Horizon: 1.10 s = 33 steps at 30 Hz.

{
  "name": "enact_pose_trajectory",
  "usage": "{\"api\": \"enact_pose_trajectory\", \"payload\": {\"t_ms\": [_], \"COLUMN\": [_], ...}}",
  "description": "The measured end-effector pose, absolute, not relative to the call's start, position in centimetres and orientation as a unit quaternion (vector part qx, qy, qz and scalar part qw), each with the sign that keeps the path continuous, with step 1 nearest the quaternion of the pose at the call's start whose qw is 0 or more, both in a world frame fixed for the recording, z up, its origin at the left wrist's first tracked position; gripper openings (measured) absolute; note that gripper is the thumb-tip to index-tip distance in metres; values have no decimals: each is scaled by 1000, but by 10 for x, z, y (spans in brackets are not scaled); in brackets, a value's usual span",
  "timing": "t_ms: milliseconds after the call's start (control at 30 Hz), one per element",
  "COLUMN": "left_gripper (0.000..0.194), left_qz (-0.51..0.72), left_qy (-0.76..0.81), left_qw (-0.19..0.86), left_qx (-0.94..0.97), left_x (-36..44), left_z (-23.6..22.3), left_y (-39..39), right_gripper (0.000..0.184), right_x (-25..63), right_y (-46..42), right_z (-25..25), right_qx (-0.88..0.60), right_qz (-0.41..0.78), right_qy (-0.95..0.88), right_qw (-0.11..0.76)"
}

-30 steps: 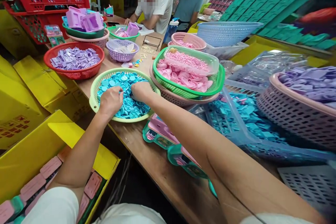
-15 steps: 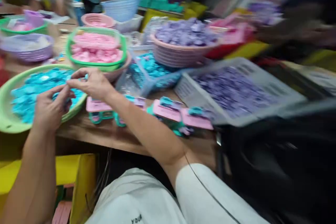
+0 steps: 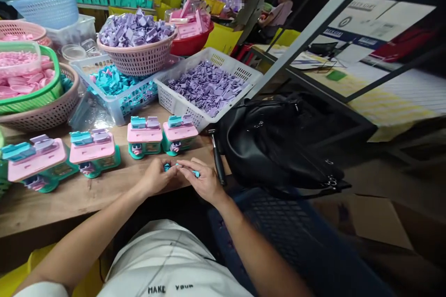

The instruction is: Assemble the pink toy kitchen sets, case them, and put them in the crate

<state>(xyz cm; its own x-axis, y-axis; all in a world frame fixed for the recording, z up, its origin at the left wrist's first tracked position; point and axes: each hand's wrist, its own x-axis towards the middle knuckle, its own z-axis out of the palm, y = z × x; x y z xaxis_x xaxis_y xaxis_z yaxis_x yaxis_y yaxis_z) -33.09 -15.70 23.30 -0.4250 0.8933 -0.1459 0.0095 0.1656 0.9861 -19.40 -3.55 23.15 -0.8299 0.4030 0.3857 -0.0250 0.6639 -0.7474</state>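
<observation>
Step in hand, as I judge it: fingertip handling of small blue plastic parts (image 3: 167,167) over the front edge of the desk (image 3: 87,195). My left hand (image 3: 160,175) is curled around some of them, thumb and forefinger drawn together. My right hand (image 3: 205,183) pinches with its fingertips against the left's; another blue part shows beneath its fingers. Exact part shape: too small to tell. Four pink-roofed toy houses (image 3: 144,135) stand on the desk in two pairs, the right pair just beyond my hands. A hammer (image 3: 219,160) lies beside my right hand, next to the black bag (image 3: 268,144). Next move, in my judgement, calls for singling out one part without dropping the others.
</observation>
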Motion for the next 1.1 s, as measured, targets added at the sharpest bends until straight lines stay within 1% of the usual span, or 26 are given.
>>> {"api": "enact_pose_trajectory", "payload": {"t_ms": [100, 200, 300, 367, 467, 633, 767, 833, 1000, 1100], "left_gripper": [45, 45, 46, 47, 49, 54, 46, 44, 58, 59], "left_qz": [549, 568, 610, 624, 623, 641, 662, 672, 699, 713], "left_qy": [627, 614, 614, 620, 615, 553, 486, 454, 388, 372], "left_qw": [424, 449, 419, 399, 418, 515, 568, 585, 600, 593], "left_qx": [355, 315, 273, 260, 242, 136, 50, 7, -33, -42], "left_x": [-329, -332, -335, -335, -330, -326, -327, -327, -326, -324], "left_z": [244, 263, 278, 282, 281, 269, 265, 269, 284, 286], "left_y": [-135, -118, -104, -98, -99, -107, -106, -104, -106, -109], "right_gripper": [25, 26, 28, 29, 30, 35, 35, 36, 37, 37], "right_x": [-192, -207, -234, -251, -264, -258, -253, -253, -254, -249], "right_y": [-9, 17, 37, 44, 47, 49, 50, 50, 48, 41], "right_z": [240, 254, 260, 257, 247, 241, 245, 245, 238, 241], "right_qx": [-87, -103, -137, -161, -184, -182, -169, -169, -208, -214], "right_qz": [379, 341, 307, 292, 269, 231, 174, 158, 163, 203], "right_qy": [-878, -877, -864, -860, -870, -878, -914, -923, -914, -901], "right_qw": [278, 323, 376, 386, 370, 377, 325, 308, 308, 319]}}
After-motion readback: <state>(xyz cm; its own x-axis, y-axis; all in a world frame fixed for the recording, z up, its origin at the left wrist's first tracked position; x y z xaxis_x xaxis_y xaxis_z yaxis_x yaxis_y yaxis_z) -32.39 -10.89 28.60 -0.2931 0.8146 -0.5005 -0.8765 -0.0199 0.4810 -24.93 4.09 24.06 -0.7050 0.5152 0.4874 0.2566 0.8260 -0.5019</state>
